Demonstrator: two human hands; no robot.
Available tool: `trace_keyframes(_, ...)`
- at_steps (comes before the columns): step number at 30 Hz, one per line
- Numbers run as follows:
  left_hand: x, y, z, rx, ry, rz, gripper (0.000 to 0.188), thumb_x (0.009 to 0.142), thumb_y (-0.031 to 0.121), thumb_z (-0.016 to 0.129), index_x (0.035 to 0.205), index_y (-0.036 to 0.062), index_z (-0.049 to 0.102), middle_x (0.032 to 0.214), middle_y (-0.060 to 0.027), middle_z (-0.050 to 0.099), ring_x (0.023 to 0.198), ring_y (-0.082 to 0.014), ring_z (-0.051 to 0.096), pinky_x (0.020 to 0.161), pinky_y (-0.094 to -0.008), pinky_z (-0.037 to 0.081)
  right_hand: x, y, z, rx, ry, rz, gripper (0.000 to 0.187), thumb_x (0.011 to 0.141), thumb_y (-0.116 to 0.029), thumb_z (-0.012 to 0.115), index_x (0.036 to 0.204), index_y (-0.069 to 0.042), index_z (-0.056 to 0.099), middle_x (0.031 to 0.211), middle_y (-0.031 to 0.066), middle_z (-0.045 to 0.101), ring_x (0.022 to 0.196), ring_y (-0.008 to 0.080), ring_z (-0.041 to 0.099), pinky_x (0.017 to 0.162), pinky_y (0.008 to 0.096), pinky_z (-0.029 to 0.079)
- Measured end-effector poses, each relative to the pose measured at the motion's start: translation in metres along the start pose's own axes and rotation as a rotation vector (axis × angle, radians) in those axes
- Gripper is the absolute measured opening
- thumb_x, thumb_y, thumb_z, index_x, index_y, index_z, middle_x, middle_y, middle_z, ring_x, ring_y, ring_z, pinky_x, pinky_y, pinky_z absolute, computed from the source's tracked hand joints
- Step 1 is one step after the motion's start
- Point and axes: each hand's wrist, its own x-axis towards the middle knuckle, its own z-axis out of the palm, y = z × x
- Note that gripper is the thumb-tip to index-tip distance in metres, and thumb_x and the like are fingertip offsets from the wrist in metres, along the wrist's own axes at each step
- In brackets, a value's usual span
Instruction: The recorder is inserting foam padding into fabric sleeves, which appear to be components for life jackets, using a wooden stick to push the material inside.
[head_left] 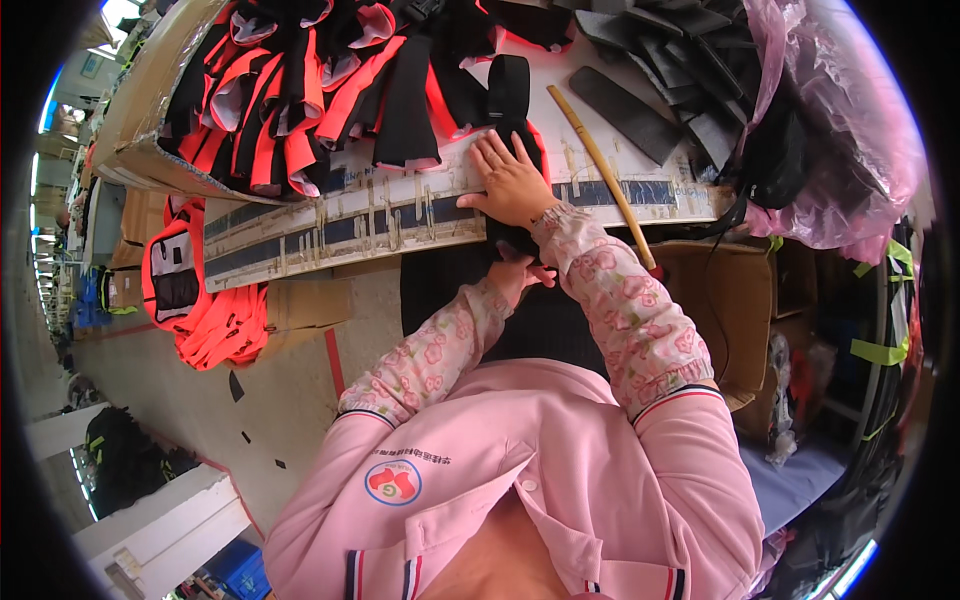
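On the near edge of the white worktable, my right hand (512,183) lies flat with its fingers spread, pressing on a black fabric piece (509,88) with bright coral edging. The black fabric runs under that palm and down over the table edge. Just below the edge my left hand (513,278) is closed round the hanging end, its fingers partly hidden by the cloth. Left of my right hand lie many similar black-and-coral fabric pieces (405,110), spread in an overlapping row.
A yellow wooden stick (600,165) lies to the right, beside a dark grey foam pad (627,114). Several more foam pads (690,60) are piled behind, near a pink plastic bag (845,120). Cardboard boxes stand left (150,120) and below right (705,300). Coral vests (215,300) hang at left.
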Motion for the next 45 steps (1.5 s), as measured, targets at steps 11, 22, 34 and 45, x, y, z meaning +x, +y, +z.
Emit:
trace_keyframes(11, -0.024, 0.039, 0.043, -0.163, 0.006, 0.034, 0.021, 0.090, 0.014, 0.048, 0.106, 0.0031, 0.056, 0.100, -0.0195, 0.062, 0.080, -0.0275, 0.064, 0.077, -0.0435, 0.052, -0.129, 0.064, -0.117, -0.135, 0.045, 0.722, 0.036, 0.076, -0.029, 0.066, 0.102, -0.007, 0.056, 0.090, 0.0132, 0.060, 0.087, 0.0313, 0.060, 0.072, 0.0418, 0.046)
trace_keyframes(22, -0.021, 0.040, 0.047, -0.129, -0.007, 0.034, 0.022, 0.091, 0.016, 0.047, 0.106, 0.0029, 0.056, 0.101, -0.0195, 0.062, 0.079, -0.0268, 0.064, 0.080, -0.0422, 0.051, -0.180, 0.062, -0.108, 1.277, -0.095, 1.059, 0.019, 0.090, -0.017, 0.053, 0.104, -0.006, 0.048, 0.069, 0.0037, 0.055, 0.051, 0.0132, 0.053, 0.044, 0.0257, 0.043)
trace_keyframes(34, -0.009, 0.024, 0.039, -0.202, 0.023, 0.030, 0.020, 0.090, 0.014, 0.050, 0.105, 0.0038, 0.057, 0.095, -0.0133, 0.063, 0.083, -0.0277, 0.064, 0.077, -0.0437, 0.053, -0.340, -0.011, -0.117, 0.932, -0.140, 0.792, 0.026, 0.089, -0.021, 0.054, 0.071, -0.003, 0.056, 0.054, -0.0030, 0.042, 0.049, 0.0038, 0.038, 0.044, 0.0222, 0.029)
trace_keyframes(45, -0.008, 0.014, 0.048, 0.059, 0.060, 0.166, 0.017, 0.092, 0.014, 0.045, 0.099, 0.0047, 0.058, 0.086, -0.0104, 0.063, 0.076, -0.0229, 0.065, 0.064, -0.0334, 0.055, -0.315, -0.052, -0.140, 1.186, -0.413, 1.260, 0.026, 0.094, -0.020, 0.046, 0.075, -0.003, 0.051, 0.052, 0.0003, 0.048, 0.041, 0.0061, 0.042, 0.038, 0.0225, 0.032)
